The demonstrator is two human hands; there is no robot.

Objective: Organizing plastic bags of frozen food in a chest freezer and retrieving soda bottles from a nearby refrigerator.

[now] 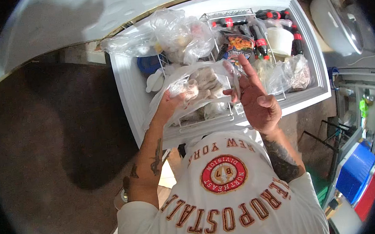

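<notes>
My left hand [172, 102] grips a small clear plastic bag of pale food [189, 90], with the thumb on top. This small bag is at the mouth of a larger translucent plastic bag [161, 109], in which greyish-beige lumps [204, 78] show; what they are I cannot tell. My right hand [257, 102] is turned palm up at the larger bag's right side, fingers spread. The bag's edge lies against some of its fingers, and plastic partly covers one fingertip. Both hands are over an open white chest freezer [318, 72].
Wire baskets [204, 122] divide the freezer. Cola bottles [260, 41], a white tub [280, 41], a printed food bag [237, 46] and knotted plastic bags [182, 36] fill it. Its raised lid [134, 5] stands behind. At right are a white lidded appliance [334, 22] and a blue bin [356, 173].
</notes>
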